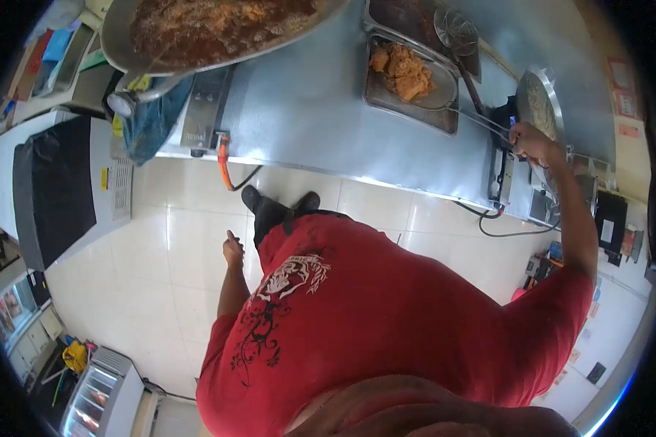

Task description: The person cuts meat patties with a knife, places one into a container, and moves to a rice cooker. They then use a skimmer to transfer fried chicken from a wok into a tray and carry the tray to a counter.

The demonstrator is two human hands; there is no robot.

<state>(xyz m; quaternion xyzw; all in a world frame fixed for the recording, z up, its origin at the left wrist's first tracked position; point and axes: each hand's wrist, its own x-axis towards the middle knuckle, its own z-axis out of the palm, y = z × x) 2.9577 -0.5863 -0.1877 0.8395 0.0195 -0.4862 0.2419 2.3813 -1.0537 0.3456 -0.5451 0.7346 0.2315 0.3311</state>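
Long-handled skimmer (457, 110), golden-brown food (408, 71)
At one o'clock, craggy pieces are sitting heaped, seemingly in the skimmer, over a metal tray (386, 100); its handle is pointing toward four.

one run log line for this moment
right hand: holding metal handle | metal handle: extends over tray | fried-looking food: at tray | left hand: low, apart from counter

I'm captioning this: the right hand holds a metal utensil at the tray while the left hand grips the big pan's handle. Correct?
No: the head view shows the left hand hanging low, away from the big pan. The right hand holds the metal utensil at the tray.
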